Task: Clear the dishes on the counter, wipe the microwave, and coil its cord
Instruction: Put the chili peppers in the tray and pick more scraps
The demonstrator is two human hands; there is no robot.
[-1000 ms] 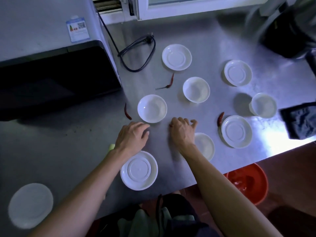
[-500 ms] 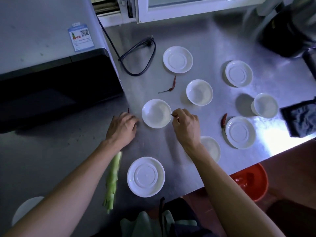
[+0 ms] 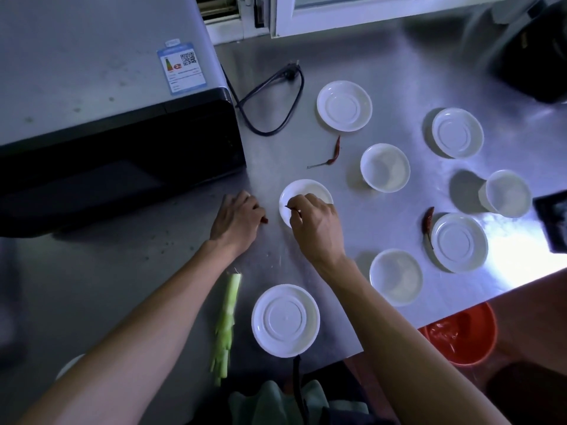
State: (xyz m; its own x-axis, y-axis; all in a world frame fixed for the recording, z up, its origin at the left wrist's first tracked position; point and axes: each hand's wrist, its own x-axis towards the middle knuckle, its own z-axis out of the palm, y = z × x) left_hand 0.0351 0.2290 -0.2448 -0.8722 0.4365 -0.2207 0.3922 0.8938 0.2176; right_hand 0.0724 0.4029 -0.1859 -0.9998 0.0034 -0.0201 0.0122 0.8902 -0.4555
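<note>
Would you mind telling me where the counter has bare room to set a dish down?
Bare steel lies in front of the microwave, left of the green stalk. Another patch sits behind the cord. Right of the hands, dishes crowd the counter.

Green veg stalk on counter; red bucket below; dark cloth, maybe, at right edge.

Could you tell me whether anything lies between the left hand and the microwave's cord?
Nothing visible blocks it. The left hand rests on the counter by the microwave's front corner, over a chili. The cord lies farther back beside the microwave, with bare counter between.
</note>
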